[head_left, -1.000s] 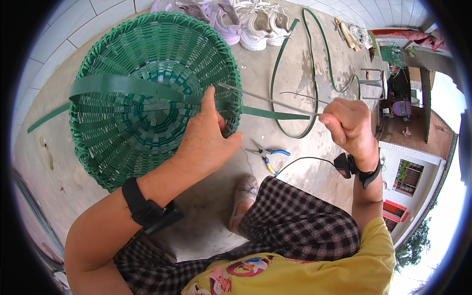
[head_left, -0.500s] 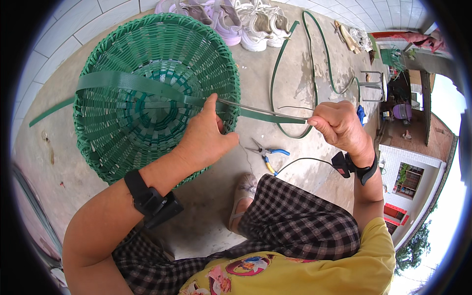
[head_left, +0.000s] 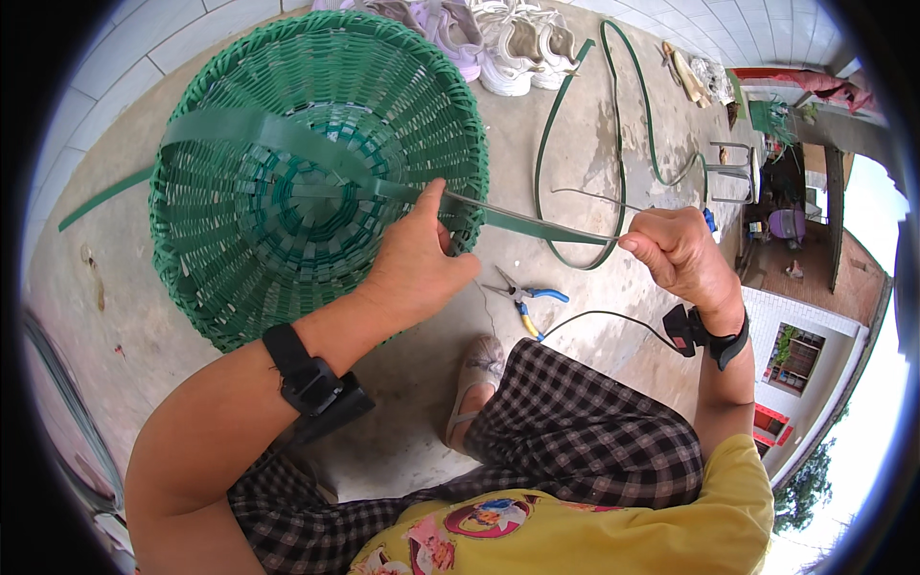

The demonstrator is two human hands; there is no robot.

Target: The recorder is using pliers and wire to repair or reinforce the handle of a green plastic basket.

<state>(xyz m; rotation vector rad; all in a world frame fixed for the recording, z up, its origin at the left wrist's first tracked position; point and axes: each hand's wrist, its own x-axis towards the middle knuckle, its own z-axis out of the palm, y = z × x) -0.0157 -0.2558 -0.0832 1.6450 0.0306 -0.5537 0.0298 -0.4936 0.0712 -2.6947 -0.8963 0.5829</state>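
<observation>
Green woven basket [head_left: 316, 172] lying on its side on the concrete floor [head_left: 575, 115], rim gripped by left hand [head_left: 417, 264]. Right hand [head_left: 680, 254] to the right, fingers pinched shut on a thin metal wire [head_left: 537, 211] running alongside a green strap [head_left: 546, 227]. Blue-handled pliers [head_left: 527, 297] on the floor between both hands.

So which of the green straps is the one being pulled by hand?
The flat strap running from the basket rim to the right hand. The looped strap behind it lies loose on the ground, untouched.
</observation>
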